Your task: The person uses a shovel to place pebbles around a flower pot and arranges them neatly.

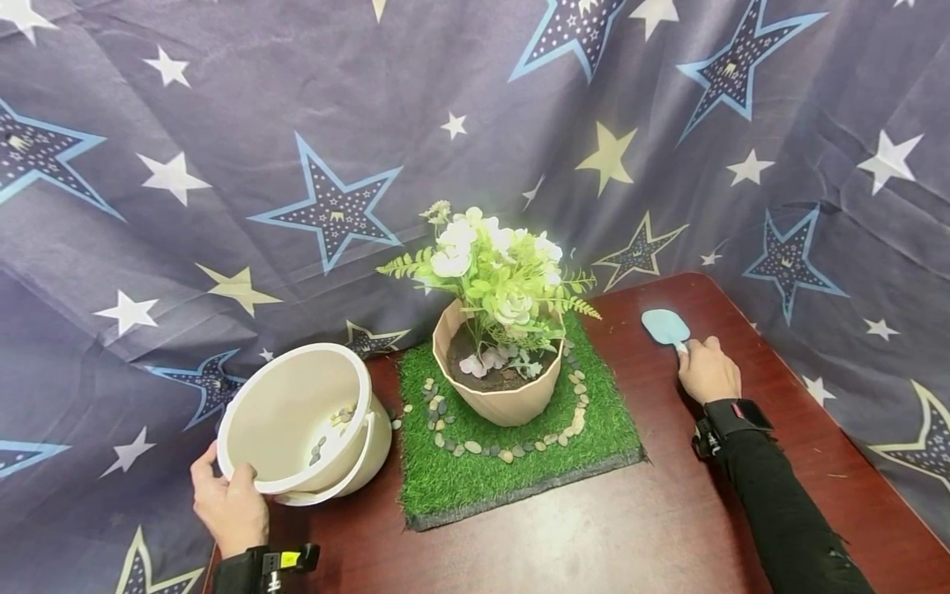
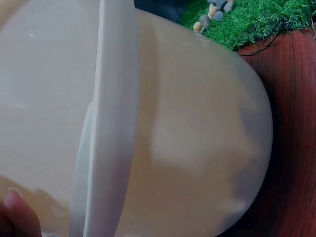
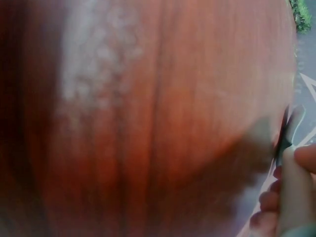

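Observation:
At the lower left my left hand (image 1: 232, 505) grips the rim of a cream bucket (image 1: 378, 450), which leans toward me. Its thumb lies inside the rim, and in the left wrist view the thumb (image 2: 22, 212) shows against the inner wall. A few pebbles (image 1: 343, 415) lie in the bottom of the bucket. On the right, my right hand (image 1: 710, 370) holds a small light-blue shovel (image 1: 665, 327) by its handle, low over the table. The right wrist view shows the fingers (image 3: 269, 202) curled at the handle, with the blade seen edge-on.
A pot (image 1: 497, 404) of artificial flowers (image 1: 512, 272) stands on a square of artificial grass (image 1: 445, 495) in the middle. Pebbles (image 1: 473, 447) form a curved line around the pot. The reddish wooden table (image 1: 579, 528) meets a star-patterned cloth (image 1: 416, 91) behind.

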`<move>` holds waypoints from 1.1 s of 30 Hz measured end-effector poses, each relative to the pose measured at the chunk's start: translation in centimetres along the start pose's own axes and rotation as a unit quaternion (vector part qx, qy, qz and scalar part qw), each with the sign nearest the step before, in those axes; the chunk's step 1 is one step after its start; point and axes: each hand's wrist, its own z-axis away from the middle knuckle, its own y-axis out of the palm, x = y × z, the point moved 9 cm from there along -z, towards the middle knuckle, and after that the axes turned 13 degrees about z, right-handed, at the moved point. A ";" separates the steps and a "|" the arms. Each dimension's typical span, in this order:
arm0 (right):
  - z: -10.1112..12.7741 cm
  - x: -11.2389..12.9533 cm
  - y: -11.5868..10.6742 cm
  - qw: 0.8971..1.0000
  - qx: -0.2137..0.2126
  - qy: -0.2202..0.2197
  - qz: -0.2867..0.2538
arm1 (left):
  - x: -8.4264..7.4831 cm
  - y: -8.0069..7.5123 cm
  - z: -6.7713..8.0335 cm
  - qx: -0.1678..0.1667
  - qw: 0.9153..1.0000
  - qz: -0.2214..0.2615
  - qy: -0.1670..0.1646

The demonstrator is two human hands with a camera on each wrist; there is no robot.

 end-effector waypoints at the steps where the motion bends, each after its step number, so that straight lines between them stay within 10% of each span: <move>1: 0.0 0.0 0.0 1.000 0.002 0.000 0.002 | -0.1 0.0 0.0 0.000 1.000 0.002 0.001; 25: -0.3 0.1 -0.2 0.999 0.027 0.008 0.032 | 0.2 -0.5 -0.4 0.025 0.994 -0.107 0.022; 28: 0.0 0.0 -1.1 1.000 0.026 -0.006 0.011 | -0.8 -0.7 -0.3 0.046 0.985 -0.156 0.060; 33: 0.8 2.5 -5.0 0.996 -0.003 -0.083 -0.019 | -6.1 -0.6 1.3 0.068 0.960 -0.161 0.216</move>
